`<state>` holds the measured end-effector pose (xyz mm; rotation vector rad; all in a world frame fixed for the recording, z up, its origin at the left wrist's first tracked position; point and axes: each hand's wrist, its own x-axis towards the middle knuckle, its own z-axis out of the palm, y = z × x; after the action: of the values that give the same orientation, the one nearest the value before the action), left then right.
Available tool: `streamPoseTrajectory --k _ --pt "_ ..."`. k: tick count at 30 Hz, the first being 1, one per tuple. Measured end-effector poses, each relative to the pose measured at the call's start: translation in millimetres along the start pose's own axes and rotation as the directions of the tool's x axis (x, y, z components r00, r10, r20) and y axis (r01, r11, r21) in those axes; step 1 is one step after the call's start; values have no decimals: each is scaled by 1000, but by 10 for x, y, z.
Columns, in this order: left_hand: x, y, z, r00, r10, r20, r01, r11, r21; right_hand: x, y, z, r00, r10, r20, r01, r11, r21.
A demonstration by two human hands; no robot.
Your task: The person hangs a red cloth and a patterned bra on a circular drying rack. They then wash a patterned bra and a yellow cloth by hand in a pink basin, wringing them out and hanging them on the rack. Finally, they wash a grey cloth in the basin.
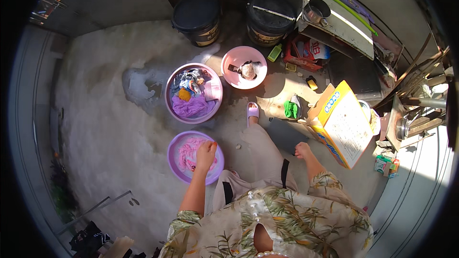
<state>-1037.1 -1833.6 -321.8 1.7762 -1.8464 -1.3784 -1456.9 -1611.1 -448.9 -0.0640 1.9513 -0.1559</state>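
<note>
My left hand is curled into a fist above the right side of a purple basin. In that basin, wet pink cloth lies in cloudy water; whether my fingers hold any of it is hidden. My right hand is off to the right, fingers folded in, with nothing visible in it. Nearest to it stands a large yellow and white cardboard box. Beyond the purple basin, a pink basin holds a purple cloth, other garments, a yellow-orange item and a pink ridged washboard.
A lighter pink basin holds a scrubbing item. Two lidded black buckets stand by the wall. Right of them is a worn cabinet with a metal pot. A green brush lies on wet concrete.
</note>
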Motion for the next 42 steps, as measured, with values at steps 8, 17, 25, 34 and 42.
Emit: streamPoseTrajectory --k 8,17,25,34,42 --pt "2136 -26 941 992 64 105 -85 973 216 2082 -3156 328 916 -401 27 402 910 -104" --pt "4327 -876 2515 904 100 415 -349 733 584 4226 -4447 1143 660 -749 -60 511 506 -695" --pt "5693 -1633 3866 860 327 393 -506 650 567 5398 -4975 1774 707 -662 -249 336 624 -705" --pt "6105 -2296 4046 785 313 535 -595 620 511 5420 -5102 1799 856 -490 162 508 745 -431" --pt "6192 -2294 3901 930 345 -127 -353 934 -48 5279 -4869 1375 709 -619 337 587 784 203"
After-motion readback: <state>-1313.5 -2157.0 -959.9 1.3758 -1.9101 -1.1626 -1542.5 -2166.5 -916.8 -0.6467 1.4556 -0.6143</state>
